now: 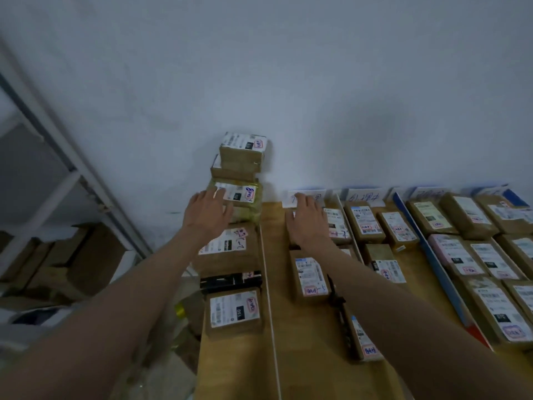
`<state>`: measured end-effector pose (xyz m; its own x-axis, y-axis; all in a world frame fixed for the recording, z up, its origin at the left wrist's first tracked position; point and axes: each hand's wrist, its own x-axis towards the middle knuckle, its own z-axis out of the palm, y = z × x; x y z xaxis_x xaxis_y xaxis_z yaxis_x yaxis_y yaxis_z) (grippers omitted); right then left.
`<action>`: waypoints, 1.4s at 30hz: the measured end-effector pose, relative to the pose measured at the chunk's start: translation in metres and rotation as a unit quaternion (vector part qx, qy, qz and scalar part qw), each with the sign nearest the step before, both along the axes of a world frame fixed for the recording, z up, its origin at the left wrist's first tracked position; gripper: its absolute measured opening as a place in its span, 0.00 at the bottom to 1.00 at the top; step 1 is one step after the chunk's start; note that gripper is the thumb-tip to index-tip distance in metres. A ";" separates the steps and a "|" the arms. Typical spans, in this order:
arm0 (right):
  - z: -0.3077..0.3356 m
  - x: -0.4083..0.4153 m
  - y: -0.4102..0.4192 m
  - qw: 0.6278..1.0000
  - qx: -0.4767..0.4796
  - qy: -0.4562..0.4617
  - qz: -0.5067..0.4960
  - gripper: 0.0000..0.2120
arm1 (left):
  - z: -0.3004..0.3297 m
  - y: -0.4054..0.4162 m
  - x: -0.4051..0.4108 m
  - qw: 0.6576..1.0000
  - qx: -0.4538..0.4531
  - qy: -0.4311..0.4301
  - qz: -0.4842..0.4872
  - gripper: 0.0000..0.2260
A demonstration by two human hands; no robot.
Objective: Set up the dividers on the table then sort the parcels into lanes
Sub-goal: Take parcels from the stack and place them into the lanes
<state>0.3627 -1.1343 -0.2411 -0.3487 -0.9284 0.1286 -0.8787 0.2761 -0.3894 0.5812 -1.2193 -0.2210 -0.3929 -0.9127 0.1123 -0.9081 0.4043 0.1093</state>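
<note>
Mostly boxy cardboard parcels — glossy tape.

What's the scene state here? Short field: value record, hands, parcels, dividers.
left hand: open, fingers on a labelled parcel in the stack by the wall
right hand: open, laid flat over a parcel at the lane's far end
stack: top box sits highest, against the wall
dividers: white strip; blue strip
lane labels: handwritten card, text unreadable
table: wooden, parcels in lanes

Bare table lane between parcels
</note>
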 end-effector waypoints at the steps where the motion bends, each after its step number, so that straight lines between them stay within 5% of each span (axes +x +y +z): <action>1: 0.005 0.005 -0.012 1.000 -0.003 0.000 0.000 0.21 | 0.005 -0.013 0.003 1.000 -0.009 0.005 -0.003 0.22; 11: 0.043 0.021 -0.141 1.000 -0.008 -0.019 0.015 0.20 | 0.034 -0.140 -0.022 0.998 -0.021 0.052 -0.011 0.23; 16: 0.047 0.019 -0.187 0.992 0.006 -0.121 0.019 0.20 | 0.028 -0.173 -0.048 0.988 0.063 0.134 0.032 0.25; 22: 0.038 0.029 -0.207 0.942 -0.082 -0.322 -0.054 0.12 | 0.009 -0.189 -0.072 0.916 0.135 0.362 0.108 0.24; 26: 0.039 0.026 -0.199 0.863 -0.138 -0.478 -0.094 0.11 | 0.014 -0.200 -0.069 0.860 0.119 0.487 0.093 0.20; 30: 0.043 0.019 -0.188 0.827 -0.067 -0.550 -0.093 0.17 | 0.022 -0.199 -0.071 0.872 0.101 0.478 0.028 0.16; 42: 0.053 -0.012 -0.119 0.901 0.011 -0.421 -0.106 0.17 | 0.036 -0.144 -0.108 0.902 0.179 0.383 -0.087 0.20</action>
<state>0.3511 -1.2533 -0.1885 -0.4832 -0.8290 -0.2816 -0.2003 0.4178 -0.8862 0.4732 -1.3629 -0.1851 -0.4653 -0.8767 0.1224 -0.4366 0.3476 0.8298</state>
